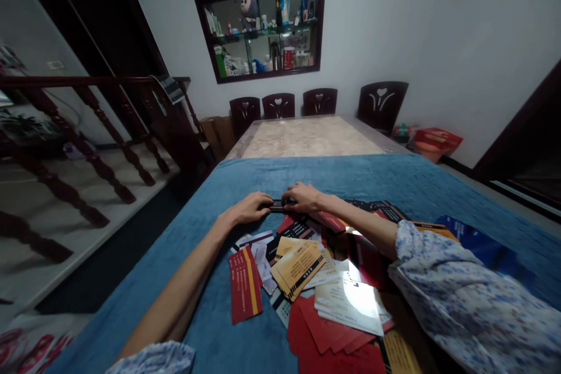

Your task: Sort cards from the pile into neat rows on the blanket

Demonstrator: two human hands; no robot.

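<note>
A small stack of black cards with pale print lies on the blue cloth between my two hands. My left hand grips its left end with bent fingers. From the other side, my right hand closes its fingers on the right end. Just nearer to me spreads a loose heap of cards: yellow cards, a red card with a yellow stripe, white cards with a bright glare, and red cards. My right forearm covers part of the heap.
Blue cards lie right of my right sleeve. Beyond the cloth, the bare marble-patterned tabletop runs toward dark chairs. A wooden railing stands at left, and a wall shelf holds bottles and a plush toy.
</note>
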